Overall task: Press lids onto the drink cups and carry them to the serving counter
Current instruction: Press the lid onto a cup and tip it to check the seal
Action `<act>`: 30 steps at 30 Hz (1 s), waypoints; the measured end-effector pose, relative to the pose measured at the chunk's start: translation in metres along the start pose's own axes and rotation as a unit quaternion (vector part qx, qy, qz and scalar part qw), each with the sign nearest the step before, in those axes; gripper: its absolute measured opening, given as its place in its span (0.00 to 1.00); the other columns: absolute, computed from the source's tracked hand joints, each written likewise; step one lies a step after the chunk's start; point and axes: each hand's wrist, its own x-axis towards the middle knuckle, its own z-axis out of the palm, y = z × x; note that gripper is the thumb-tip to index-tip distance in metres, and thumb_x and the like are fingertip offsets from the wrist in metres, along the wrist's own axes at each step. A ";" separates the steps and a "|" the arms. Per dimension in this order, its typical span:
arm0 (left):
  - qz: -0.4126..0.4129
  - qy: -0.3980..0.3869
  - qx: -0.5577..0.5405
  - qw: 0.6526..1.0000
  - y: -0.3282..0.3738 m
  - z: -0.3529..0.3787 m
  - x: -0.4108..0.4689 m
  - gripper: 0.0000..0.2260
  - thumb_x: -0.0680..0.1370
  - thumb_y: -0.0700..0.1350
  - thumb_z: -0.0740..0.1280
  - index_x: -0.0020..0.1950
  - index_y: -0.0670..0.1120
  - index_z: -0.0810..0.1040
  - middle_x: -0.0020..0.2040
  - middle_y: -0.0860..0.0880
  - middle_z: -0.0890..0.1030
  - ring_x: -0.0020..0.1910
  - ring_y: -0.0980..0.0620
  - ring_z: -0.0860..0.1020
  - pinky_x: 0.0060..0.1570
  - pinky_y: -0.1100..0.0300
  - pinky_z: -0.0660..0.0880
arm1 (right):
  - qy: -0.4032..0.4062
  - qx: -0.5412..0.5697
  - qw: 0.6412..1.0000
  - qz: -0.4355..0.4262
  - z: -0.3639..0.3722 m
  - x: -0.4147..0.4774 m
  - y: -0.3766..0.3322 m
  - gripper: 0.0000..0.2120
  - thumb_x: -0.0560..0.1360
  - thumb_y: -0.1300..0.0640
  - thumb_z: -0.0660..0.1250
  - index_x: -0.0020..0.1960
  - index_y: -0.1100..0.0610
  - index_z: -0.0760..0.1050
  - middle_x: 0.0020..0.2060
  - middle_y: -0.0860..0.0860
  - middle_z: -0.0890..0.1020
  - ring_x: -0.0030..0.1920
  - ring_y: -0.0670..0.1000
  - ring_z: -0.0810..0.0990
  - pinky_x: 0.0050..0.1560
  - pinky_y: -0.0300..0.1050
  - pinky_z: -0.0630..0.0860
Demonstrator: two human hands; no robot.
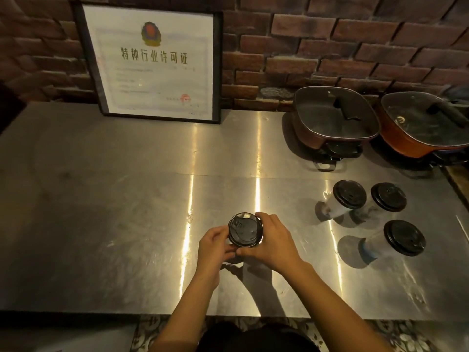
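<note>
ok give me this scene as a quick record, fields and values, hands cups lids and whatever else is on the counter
surface: steel counter
left hand: left hand on the near-left side of the cup in hand
right hand: right hand, fingers wrapped round its right side
lid being fitted: black lid on top of that cup
finished cups: three lidded cups standing to the right
cookware: two lidded pans at back right
wall side: framed certificate leaning on brick wall

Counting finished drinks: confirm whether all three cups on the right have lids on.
Yes, each of the three cups wears a black lid.
</note>
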 end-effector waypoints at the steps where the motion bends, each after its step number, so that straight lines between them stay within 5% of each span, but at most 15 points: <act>1: 0.001 0.005 0.002 1.000 0.000 0.000 0.001 0.07 0.83 0.46 0.65 0.59 0.48 0.80 0.53 0.47 0.85 0.44 0.45 0.87 0.53 0.46 0.84 | -0.011 0.002 1.000 0.006 -0.001 0.000 0.001 0.51 0.60 0.33 0.81 0.75 0.49 0.64 0.68 0.50 0.74 0.65 0.52 0.75 0.62 0.42 0.73; 5: 0.016 0.059 -0.003 0.998 -0.005 0.006 0.004 0.07 0.83 0.46 0.65 0.60 0.48 0.80 0.57 0.47 0.82 0.49 0.48 0.83 0.38 0.61 0.77 | -0.039 0.069 0.996 0.048 -0.008 0.005 0.004 0.52 0.65 0.30 0.76 0.80 0.49 0.59 0.74 0.52 0.70 0.70 0.54 0.73 0.68 0.50 0.74; 10: 0.030 0.139 -0.022 0.990 -0.005 0.027 0.001 0.11 0.83 0.51 0.64 0.63 0.49 0.78 0.60 0.48 0.81 0.56 0.46 0.81 0.51 0.53 0.82 | -0.005 0.179 0.980 0.081 -0.017 0.034 -0.002 0.30 0.78 0.35 0.64 0.73 0.52 0.71 0.68 0.52 0.78 0.65 0.53 0.78 0.62 0.46 0.76; 14: 0.042 0.142 0.000 0.989 -0.001 0.047 0.002 0.13 0.83 0.53 0.64 0.60 0.47 0.81 0.56 0.47 0.83 0.54 0.47 0.82 0.41 0.62 0.80 | -0.029 0.146 0.986 0.080 -0.016 0.052 -0.005 0.24 0.81 0.35 0.60 0.59 0.53 0.81 0.49 0.48 0.83 0.51 0.50 0.82 0.55 0.45 0.79; 17: 0.051 0.140 0.009 0.989 -0.001 0.056 0.006 0.13 0.84 0.53 0.63 0.57 0.47 0.83 0.52 0.48 0.84 0.52 0.48 0.83 0.38 0.65 0.76 | -0.029 0.071 0.994 0.083 -0.013 0.048 0.004 0.25 0.81 0.35 0.56 0.46 0.53 0.80 0.37 0.46 0.81 0.39 0.47 0.79 0.39 0.39 0.74; 24: 0.013 0.178 -0.006 0.984 -0.002 0.078 0.007 0.18 0.84 0.55 0.61 0.45 0.42 0.78 0.43 0.43 0.83 0.40 0.49 0.82 0.36 0.59 0.75 | 0.008 0.146 0.979 0.139 -0.004 0.042 0.014 0.24 0.85 0.44 0.54 0.38 0.58 0.74 0.31 0.49 0.76 0.32 0.45 0.72 0.33 0.39 0.65; 30: -0.004 0.217 0.008 0.976 0.002 0.089 0.017 0.18 0.84 0.53 0.60 0.38 0.44 0.73 0.43 0.39 0.82 0.46 0.37 0.83 0.52 0.42 0.81 | 0.037 0.219 0.961 0.167 0.005 0.043 0.018 0.24 0.83 0.43 0.58 0.33 0.56 0.72 0.28 0.48 0.75 0.31 0.47 0.73 0.36 0.43 0.68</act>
